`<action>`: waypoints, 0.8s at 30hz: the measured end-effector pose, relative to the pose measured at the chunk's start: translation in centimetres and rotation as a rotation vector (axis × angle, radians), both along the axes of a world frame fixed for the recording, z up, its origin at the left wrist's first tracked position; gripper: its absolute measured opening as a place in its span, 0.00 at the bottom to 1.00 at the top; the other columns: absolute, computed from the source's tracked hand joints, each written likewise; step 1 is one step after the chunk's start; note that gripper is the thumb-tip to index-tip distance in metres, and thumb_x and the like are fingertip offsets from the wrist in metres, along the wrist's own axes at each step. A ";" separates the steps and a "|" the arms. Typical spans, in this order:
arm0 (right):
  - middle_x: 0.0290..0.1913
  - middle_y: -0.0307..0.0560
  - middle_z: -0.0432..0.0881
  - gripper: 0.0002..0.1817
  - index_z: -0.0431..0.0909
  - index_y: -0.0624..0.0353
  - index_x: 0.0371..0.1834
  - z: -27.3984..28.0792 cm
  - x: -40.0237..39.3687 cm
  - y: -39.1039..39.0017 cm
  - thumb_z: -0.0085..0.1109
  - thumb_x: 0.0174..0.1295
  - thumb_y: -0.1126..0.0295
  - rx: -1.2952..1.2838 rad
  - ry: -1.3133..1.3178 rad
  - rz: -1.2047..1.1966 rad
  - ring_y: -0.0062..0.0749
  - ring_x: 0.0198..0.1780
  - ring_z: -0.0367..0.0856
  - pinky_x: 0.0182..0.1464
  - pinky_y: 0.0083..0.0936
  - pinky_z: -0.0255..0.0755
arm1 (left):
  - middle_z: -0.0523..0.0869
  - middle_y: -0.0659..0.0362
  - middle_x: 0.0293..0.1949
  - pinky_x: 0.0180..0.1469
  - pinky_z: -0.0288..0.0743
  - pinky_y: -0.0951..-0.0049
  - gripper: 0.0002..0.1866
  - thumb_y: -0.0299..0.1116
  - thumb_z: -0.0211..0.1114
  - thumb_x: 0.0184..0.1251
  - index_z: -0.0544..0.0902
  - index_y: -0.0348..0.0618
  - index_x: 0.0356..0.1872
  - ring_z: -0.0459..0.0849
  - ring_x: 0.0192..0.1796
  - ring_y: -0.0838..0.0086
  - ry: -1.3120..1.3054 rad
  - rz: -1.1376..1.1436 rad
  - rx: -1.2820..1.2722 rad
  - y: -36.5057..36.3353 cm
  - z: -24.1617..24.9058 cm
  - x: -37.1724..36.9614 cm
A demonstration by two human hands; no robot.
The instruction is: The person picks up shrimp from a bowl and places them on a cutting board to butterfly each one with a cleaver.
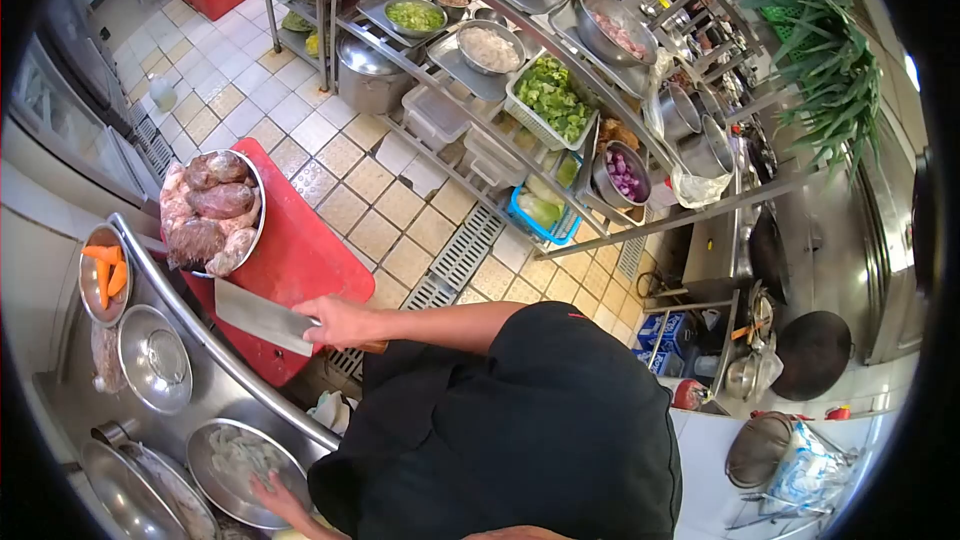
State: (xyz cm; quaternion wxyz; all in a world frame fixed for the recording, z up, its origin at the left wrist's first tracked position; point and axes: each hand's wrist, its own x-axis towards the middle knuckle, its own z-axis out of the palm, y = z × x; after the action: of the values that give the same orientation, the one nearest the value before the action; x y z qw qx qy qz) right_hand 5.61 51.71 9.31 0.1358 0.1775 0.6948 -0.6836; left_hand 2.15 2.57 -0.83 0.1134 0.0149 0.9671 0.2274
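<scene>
Cleaver (262, 317) and right hand (340, 323) go together here: the fingers are wrapped round the handle, whose wooden end pokes out on the wrist side. The blade stretches from the fist over a red board (310, 230), its far corner just beside a metal basin (263, 205) heaped with dark and pale meat (222, 202). The left hand (283, 502) is well apart from the cleaver, its fingers over a wide metal bowl (203, 488) of pale grey pieces (243, 458) (I cannot tell whether they pinch any). So the cleaver lies within the right hand, while the grey pieces lie under or just beside the left fingertips.

Near that bowl on the metal counter stand a shiny bowl (155, 360) and, further along, a small dish (92, 292) with orange pieces (107, 272).

Beyond the board, across the tiled floor (350, 175), a metal rack (470, 185) carries a basket of chopped greens (550, 100) and a bowl of purple pieces (622, 178).
</scene>
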 end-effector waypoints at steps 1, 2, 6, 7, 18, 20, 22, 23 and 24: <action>0.36 0.54 0.88 0.25 0.76 0.62 0.67 -1.2 0.3 -1.2 0.62 0.66 0.71 0.057 0.077 0.021 0.44 0.33 0.88 0.43 0.38 0.82 | 0.75 0.36 0.70 0.77 0.60 0.55 0.31 0.42 0.62 0.79 0.71 0.28 0.72 0.71 0.73 0.44 0.056 -0.011 -0.031 -0.5 0.4 0.9; 0.37 0.55 0.89 0.25 0.76 0.62 0.68 -3.4 0.3 -2.7 0.62 0.66 0.71 0.112 0.154 0.042 0.48 0.35 0.88 0.45 0.40 0.81 | 0.76 0.37 0.69 0.76 0.62 0.54 0.31 0.42 0.62 0.79 0.72 0.28 0.71 0.72 0.72 0.44 0.104 0.003 -0.016 -2.4 -0.6 2.2; 0.40 0.66 0.87 0.24 0.76 0.64 0.65 0.4 2.3 -5.7 0.61 0.66 0.71 0.224 0.377 0.210 0.60 0.43 0.87 0.49 0.46 0.78 | 0.77 0.36 0.68 0.68 0.72 0.50 0.27 0.43 0.61 0.79 0.78 0.27 0.64 0.79 0.67 0.44 0.248 0.144 0.118 -8.2 -2.6 8.7; 0.40 0.67 0.86 0.23 0.77 0.64 0.65 1.3 2.7 -6.6 0.61 0.65 0.71 0.218 0.390 0.264 0.60 0.43 0.87 0.49 0.46 0.78 | 0.77 0.35 0.67 0.66 0.76 0.48 0.26 0.43 0.61 0.79 0.80 0.27 0.62 0.81 0.65 0.44 0.279 0.203 0.171 -7.8 -1.6 10.7; 0.39 0.69 0.85 0.23 0.79 0.67 0.59 1.7 9.3 -16.7 0.63 0.62 0.68 0.235 0.471 0.494 0.63 0.45 0.85 0.49 0.50 0.76 | 0.89 0.48 0.45 0.54 0.80 0.57 0.16 0.42 0.66 0.77 0.88 0.37 0.50 0.85 0.45 0.54 0.597 0.324 -0.172 -10.8 1.8 27.3; 0.41 0.69 0.85 0.23 0.79 0.67 0.59 0.5 10.6 -18.4 0.63 0.62 0.68 0.242 0.484 0.505 0.64 0.47 0.85 0.51 0.50 0.76 | 0.89 0.48 0.45 0.54 0.80 0.57 0.16 0.42 0.67 0.76 0.88 0.37 0.48 0.86 0.45 0.55 0.642 0.383 -0.162 -11.8 1.5 29.1; 0.42 0.68 0.86 0.23 0.79 0.67 0.59 0.5 11.7 -19.1 0.63 0.62 0.67 0.249 0.484 0.521 0.64 0.48 0.85 0.52 0.50 0.77 | 0.90 0.48 0.45 0.54 0.80 0.57 0.15 0.41 0.68 0.75 0.89 0.37 0.47 0.86 0.45 0.56 0.697 0.434 -0.233 -12.9 0.9 30.0; 0.42 0.68 0.86 0.23 0.79 0.67 0.60 0.6 12.1 -19.4 0.63 0.62 0.67 0.252 0.479 0.540 0.65 0.49 0.84 0.52 0.50 0.77 | 0.90 0.47 0.46 0.54 0.80 0.56 0.15 0.41 0.69 0.75 0.89 0.37 0.46 0.87 0.46 0.56 0.730 0.464 -0.311 -13.6 0.1 30.4; 0.43 0.68 0.86 0.23 0.78 0.67 0.60 0.8 12.5 -19.7 0.63 0.62 0.67 0.252 0.474 0.562 0.65 0.49 0.84 0.53 0.51 0.77 | 0.90 0.47 0.46 0.54 0.80 0.56 0.15 0.40 0.69 0.74 0.89 0.36 0.46 0.87 0.46 0.56 0.762 0.495 -0.393 -13.7 0.2 30.6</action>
State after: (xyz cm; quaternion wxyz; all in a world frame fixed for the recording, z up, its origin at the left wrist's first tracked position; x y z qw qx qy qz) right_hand 18.14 31.99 10.15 0.1304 -0.1673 0.8071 -0.5510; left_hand 32.73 -11.14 -0.64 -0.3049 -0.1550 0.9389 0.0392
